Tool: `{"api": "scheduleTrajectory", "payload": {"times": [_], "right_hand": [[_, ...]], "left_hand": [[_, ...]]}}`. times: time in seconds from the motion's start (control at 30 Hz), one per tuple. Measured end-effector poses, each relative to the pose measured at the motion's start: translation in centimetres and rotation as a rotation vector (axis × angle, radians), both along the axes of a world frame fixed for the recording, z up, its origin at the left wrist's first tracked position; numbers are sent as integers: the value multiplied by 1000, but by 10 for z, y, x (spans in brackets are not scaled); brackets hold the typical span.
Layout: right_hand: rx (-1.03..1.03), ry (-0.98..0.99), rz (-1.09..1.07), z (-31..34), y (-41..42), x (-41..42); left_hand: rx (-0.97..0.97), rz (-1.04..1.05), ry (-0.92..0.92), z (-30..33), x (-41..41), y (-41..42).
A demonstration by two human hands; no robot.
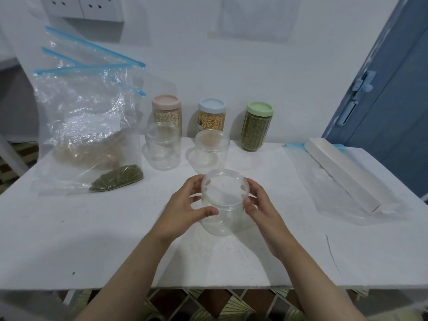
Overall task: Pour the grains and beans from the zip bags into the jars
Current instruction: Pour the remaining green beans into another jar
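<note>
Clear, lidless plastic jar (224, 205) stands near the front middle of the white counter (92, 239), left hand (185, 209) and right hand (259, 205) fingers curled round its sides, steadying it, seemingly ready for filling from the zip bags (88, 126) leaning at the far left.

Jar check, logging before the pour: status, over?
Both hands, left and right, grip an empty lidless jar. Bean bag lies untouched, far left. Nothing in the way.
</note>
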State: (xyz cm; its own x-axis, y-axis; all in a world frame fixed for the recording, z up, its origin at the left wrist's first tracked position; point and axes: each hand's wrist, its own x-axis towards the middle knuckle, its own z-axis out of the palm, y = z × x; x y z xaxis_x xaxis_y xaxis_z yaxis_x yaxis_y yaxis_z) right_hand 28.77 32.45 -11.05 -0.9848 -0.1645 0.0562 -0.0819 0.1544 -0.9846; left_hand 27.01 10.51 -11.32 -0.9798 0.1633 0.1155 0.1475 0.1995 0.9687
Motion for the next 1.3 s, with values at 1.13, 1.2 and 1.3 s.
{"api": "scheduleTrajectory", "payload": {"times": [1.13,1.2,1.3], "right_hand": [[108,8,41,18,13,-8],[119,7,67,19,13,-6],[246,-15,99,25,4,-9]], "left_hand": [[54,-3,9,-2,3,3],[58,-4,11,-3,3,3],[70,-5,8,-2,4,4]]}}
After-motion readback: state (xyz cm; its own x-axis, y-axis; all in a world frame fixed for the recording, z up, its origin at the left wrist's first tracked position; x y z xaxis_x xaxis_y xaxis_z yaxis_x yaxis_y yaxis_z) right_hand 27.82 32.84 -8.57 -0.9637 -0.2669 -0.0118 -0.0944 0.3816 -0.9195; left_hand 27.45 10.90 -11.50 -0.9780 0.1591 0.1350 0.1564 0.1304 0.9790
